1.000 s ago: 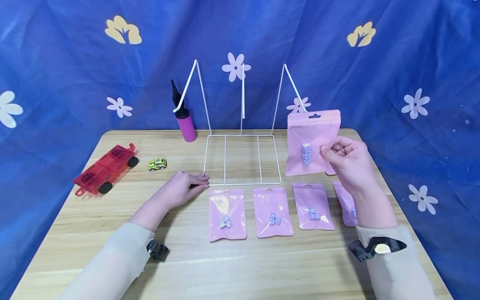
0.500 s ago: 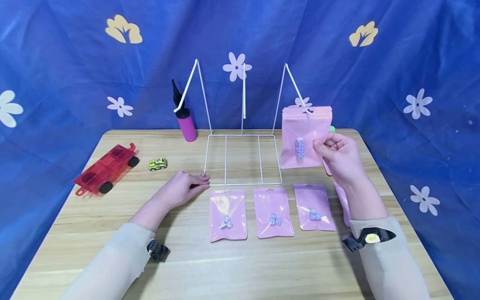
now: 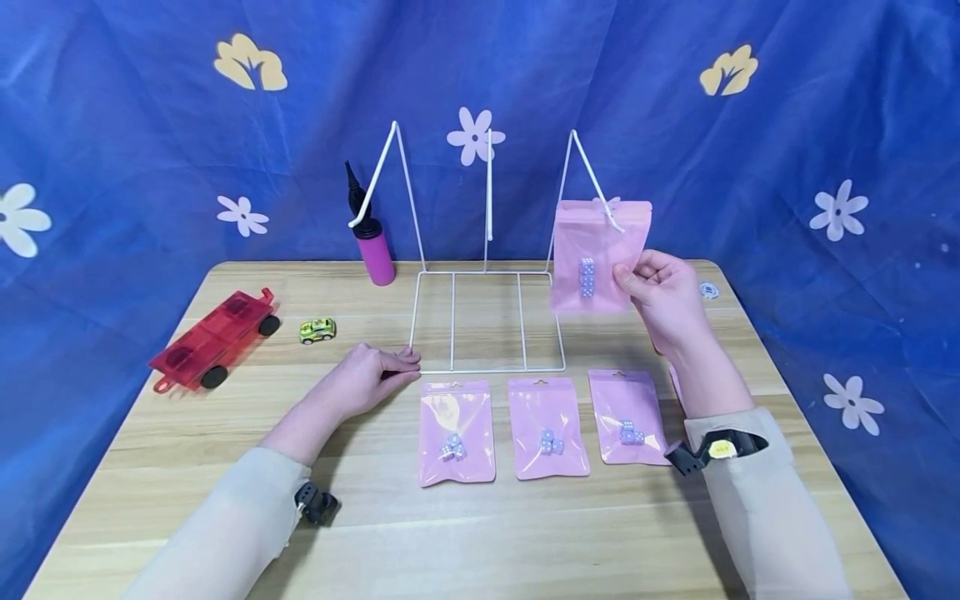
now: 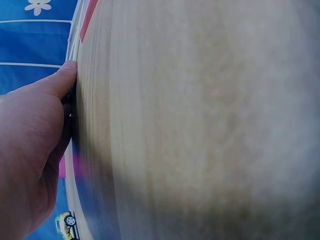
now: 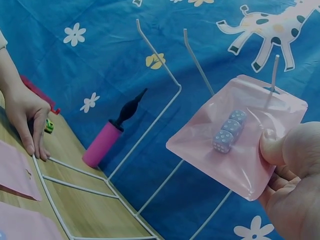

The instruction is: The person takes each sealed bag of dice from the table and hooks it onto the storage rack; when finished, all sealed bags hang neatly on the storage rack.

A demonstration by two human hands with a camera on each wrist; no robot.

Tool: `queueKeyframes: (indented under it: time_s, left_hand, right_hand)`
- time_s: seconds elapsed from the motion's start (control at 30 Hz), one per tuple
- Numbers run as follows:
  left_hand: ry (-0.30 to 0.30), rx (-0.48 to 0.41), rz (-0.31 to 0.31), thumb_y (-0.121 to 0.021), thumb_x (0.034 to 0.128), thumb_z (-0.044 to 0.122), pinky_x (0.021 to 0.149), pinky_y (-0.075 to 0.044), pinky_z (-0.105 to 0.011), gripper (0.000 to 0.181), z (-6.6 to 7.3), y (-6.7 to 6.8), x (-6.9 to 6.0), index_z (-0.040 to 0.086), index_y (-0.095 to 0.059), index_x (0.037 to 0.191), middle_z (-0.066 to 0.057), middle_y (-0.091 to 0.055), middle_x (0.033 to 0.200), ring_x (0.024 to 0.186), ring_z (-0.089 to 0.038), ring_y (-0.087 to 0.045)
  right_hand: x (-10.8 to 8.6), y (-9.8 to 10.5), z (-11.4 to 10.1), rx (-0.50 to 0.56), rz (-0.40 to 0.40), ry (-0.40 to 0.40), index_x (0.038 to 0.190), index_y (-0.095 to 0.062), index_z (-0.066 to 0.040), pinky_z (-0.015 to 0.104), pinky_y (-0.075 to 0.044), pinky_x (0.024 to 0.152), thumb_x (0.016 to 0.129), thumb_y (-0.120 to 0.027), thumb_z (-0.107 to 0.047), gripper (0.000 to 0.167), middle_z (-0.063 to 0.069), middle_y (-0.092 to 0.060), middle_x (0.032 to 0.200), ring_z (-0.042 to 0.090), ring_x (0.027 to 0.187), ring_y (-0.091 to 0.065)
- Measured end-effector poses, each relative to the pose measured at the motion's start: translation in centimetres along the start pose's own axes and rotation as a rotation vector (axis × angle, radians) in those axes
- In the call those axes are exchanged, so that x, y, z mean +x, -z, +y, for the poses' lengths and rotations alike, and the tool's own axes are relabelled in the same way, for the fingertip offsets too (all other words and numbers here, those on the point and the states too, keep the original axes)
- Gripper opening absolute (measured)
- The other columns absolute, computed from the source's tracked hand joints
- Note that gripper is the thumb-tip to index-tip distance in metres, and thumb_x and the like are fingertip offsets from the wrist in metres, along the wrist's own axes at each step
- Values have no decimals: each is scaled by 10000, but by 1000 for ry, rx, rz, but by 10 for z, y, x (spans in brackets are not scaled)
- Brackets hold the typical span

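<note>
My right hand (image 3: 667, 300) pinches the side of a pink zip bag (image 3: 611, 254) holding a short row of dice (image 3: 587, 277). The bag hangs at the right hook (image 3: 591, 173) of a white wire rack (image 3: 491, 370); in the right wrist view the hook tip (image 5: 274, 75) passes through the bag's hanging hole. At the rack's front left corner, my left hand (image 3: 367, 379) grips the wire between thumb and fingers. The middle hook (image 3: 490, 183) and left hook (image 3: 373, 175) carry nothing.
In front of the rack lie pink dice bags (image 3: 457, 417), another partly hidden under my right forearm. To the left are a red toy trailer (image 3: 217, 337) and a small toy car (image 3: 317, 330). Behind stands a magenta hand pump (image 3: 375, 258). A round chip (image 3: 708, 290) lies far right.
My right hand has moved left, up and away from me, bringing the bag onto the right hook, which now pokes out in front of it. My left hand has stayed at the rack corner.
</note>
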State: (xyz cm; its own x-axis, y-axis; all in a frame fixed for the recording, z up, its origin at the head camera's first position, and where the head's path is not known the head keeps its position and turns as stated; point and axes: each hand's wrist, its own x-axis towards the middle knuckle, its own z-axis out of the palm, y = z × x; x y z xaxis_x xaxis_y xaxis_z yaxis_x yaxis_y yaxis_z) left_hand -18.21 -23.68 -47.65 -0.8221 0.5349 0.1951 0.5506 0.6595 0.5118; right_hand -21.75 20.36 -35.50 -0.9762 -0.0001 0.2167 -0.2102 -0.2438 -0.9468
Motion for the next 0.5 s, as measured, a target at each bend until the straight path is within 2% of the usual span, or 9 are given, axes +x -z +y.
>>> queueKeyframes:
  time_s: [0.3, 0.5]
  left_hand:
    - [-4, -6, 5, -807, 968, 143, 1072, -520, -461, 167, 0, 1, -1, 68, -829, 1116, -134, -734, 1231, 1216, -299, -678]
    - [-7, -9, 4, -806, 969, 146, 1071, -519, -462, 177, 1, 1, -1, 57, -825, 1120, -149, -730, 1230, 1211, -303, -681]
  right_hand:
    - [28, -5, 6, -39, 22, -6, 803, -690, -17, 166, -354, 500, 959, -753, 39, 177, 10, -671, 713, 77, 617, -505]
    - [46, -10, 8, -1, 37, -26, 791, -688, -27, 152, -422, 540, 959, -737, 64, 198, 7, -685, 728, 76, 670, -573]
